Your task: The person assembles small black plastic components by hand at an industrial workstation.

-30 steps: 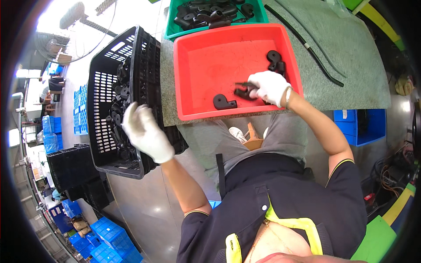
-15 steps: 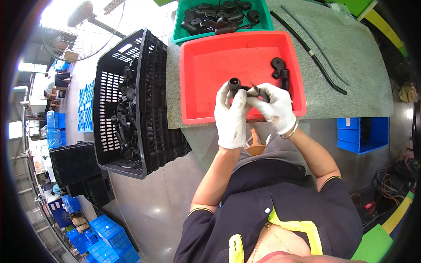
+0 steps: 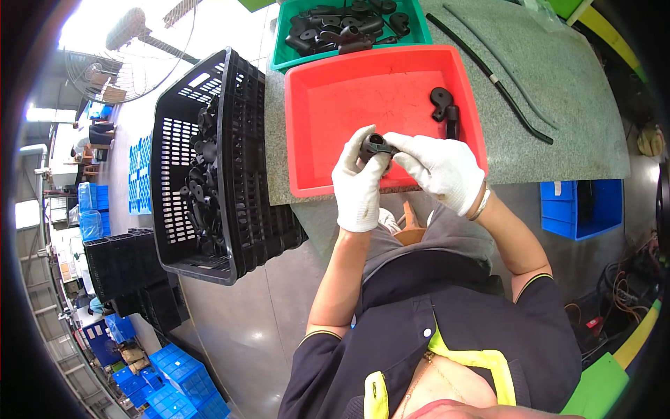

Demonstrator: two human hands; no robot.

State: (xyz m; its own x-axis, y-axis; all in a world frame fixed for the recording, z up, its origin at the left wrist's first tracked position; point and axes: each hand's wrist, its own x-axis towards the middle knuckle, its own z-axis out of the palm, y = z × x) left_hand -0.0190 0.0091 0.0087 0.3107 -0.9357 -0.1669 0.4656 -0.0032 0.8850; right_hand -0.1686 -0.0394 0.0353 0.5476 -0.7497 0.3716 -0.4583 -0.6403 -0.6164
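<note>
My left hand (image 3: 359,188), in a white glove, grips a black plastic fitting (image 3: 367,148) with its round tubular opening turned up. From the right, my gloved right hand (image 3: 443,171) reaches to the rim of that opening. Its thumb and fingers are closed, and a small dark piece shows at their tips, too little visible to name. Both hands are over the near edge of a red tray (image 3: 342,91). At the tray's right side lie a black part with a round head (image 3: 440,101) and a black tubular part (image 3: 452,124).
Behind the red tray stands a green bin (image 3: 279,52) full of black parts. A black crate (image 3: 241,181) of similar parts is at the left. Two thin rods, one black (image 3: 488,75) and one grey (image 3: 499,63), lie right on the table. A blue bin (image 3: 558,216) sits below.
My right hand has turned and moved so its fingertips meet the fitting's opening. A dark thin tip that stuck up between the hands is now down against the fitting.
</note>
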